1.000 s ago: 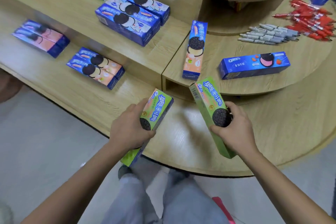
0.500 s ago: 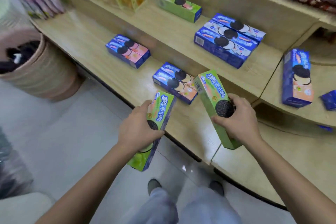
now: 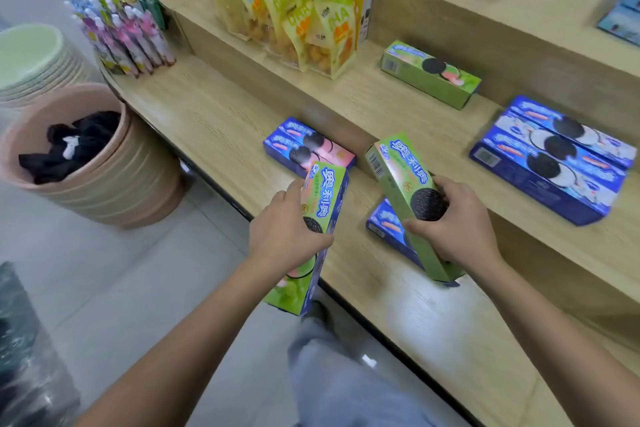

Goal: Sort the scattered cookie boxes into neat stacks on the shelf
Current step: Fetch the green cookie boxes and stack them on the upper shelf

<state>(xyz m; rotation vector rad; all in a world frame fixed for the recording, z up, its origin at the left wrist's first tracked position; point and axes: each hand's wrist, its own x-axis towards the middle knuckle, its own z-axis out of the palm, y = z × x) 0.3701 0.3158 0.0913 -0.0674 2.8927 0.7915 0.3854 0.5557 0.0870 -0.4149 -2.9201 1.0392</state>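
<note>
Two green cookie boxes were held above the front edge of the lowest shelf [image 3: 214, 121]. The left hand [image 3: 287, 236] was wrapped around the middle of the left green box [image 3: 323, 198], its fingers [image 3: 320, 241] closed over the printed face, with the box's lower end hanging past the shelf edge above the floor. The right hand [image 3: 457, 229] was closed on the right green box [image 3: 401, 180], the fingers [image 3: 412, 227] curled around its near side and the thumb pressed by the cookie print; the box was tilted, barcode end up and away.

Just beyond the left fingers, a pair of blue boxes [image 3: 304, 146] lay side by side on the lowest shelf. Under the right fingers, partly hidden by the held box, another blue box [image 3: 386, 222] rested on the same shelf. Up and to the right of the right fingers, a blue stack [image 3: 550, 159] of three boxes was seen on the middle shelf [image 3: 381, 104]. Farther back from both hands, a third green box [image 3: 429, 74] lay alone on that middle shelf, with yellow snack pouches [image 3: 308, 21] standing to its left. Well to the left of the left fingers, a pink basket [image 3: 114, 177] stood on the floor.
</note>
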